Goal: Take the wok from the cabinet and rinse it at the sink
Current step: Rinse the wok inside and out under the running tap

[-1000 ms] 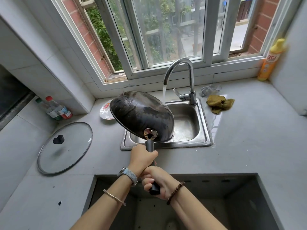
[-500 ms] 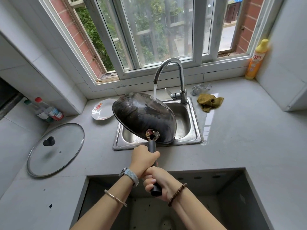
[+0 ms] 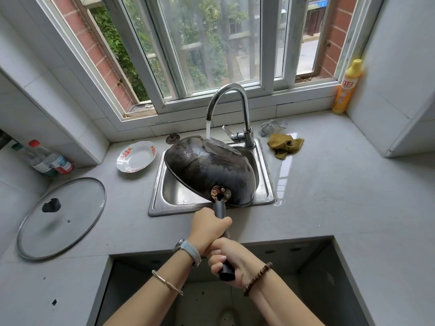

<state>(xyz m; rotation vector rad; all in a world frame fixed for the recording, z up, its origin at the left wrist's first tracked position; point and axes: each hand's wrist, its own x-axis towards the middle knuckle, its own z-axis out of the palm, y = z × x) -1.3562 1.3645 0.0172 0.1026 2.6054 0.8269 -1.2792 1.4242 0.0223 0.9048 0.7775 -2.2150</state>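
Note:
A dark wok (image 3: 207, 170) is tipped over the steel sink (image 3: 160, 201), its blackened underside facing me and its inside hidden. Water runs from the curved tap (image 3: 242, 109) onto the wok's far rim. My left hand (image 3: 209, 228) grips the grey handle just below the wok's rivet plate. My right hand (image 3: 228, 261) holds the black end of the same handle, closer to me.
A glass lid (image 3: 61, 217) lies on the counter at the left, with a white plate (image 3: 136, 156) and two bottles (image 3: 47, 158) behind it. A yellow-green cloth (image 3: 284, 144) and a yellow detergent bottle (image 3: 346, 90) sit to the right. A rectangular opening in the counter (image 3: 235, 290) lies below my arms.
The wok has stayed tipped under the running water, with both hands in the same grip. My view has moved slightly, so the sink sits lower and more central.

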